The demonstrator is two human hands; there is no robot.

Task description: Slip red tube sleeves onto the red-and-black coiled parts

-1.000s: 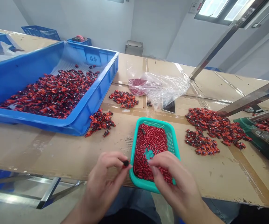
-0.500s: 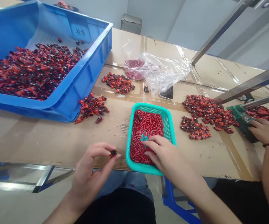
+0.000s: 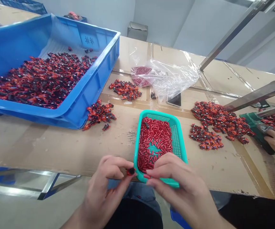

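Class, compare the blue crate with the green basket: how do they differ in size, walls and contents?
The blue crate is larger than the green basket.
The crate's side walls look solid; the basket's have small holes.
The crate holds red-orange and black pieces; the basket holds mostly red tubes.
Both are open-topped and rest on the table.

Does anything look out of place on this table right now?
Yes, one small black piece lies among the small red tubes, near the far left corner of the turquoise plastic basket. Its dark colour stands out from the rest.
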